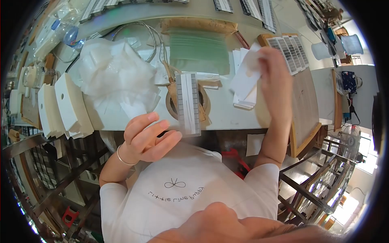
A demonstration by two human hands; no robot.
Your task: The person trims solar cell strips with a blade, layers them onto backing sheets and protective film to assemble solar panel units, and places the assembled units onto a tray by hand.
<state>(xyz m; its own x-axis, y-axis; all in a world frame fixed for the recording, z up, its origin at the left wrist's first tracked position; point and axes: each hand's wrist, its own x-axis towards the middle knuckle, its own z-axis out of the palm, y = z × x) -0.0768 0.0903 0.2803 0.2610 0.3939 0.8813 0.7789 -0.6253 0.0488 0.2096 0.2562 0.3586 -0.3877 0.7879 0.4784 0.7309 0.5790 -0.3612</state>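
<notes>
My left hand (150, 137) is over the table's front edge, its fingers loosely bent and apart. Beside its fingertips is a narrow clear panel (188, 103) with grey-black edge strips and a white middle, lying across a roll of brown tape (172, 106). I cannot tell whether a fingertip touches the panel's lower corner. My right hand (276, 73), blurred by motion, is at the right with fingers closed on the upper edge of a white card (248, 72). Under that card lies a stack of white cards (245, 103).
Green sheets (199, 52) lie at the centre back. Crumpled clear plastic film (115, 73) covers the left middle. White card stacks (69, 103) stand at the left edge, near a water bottle (69, 33). A wooden-edged board (304, 101) with printed panels (290, 52) borders the right.
</notes>
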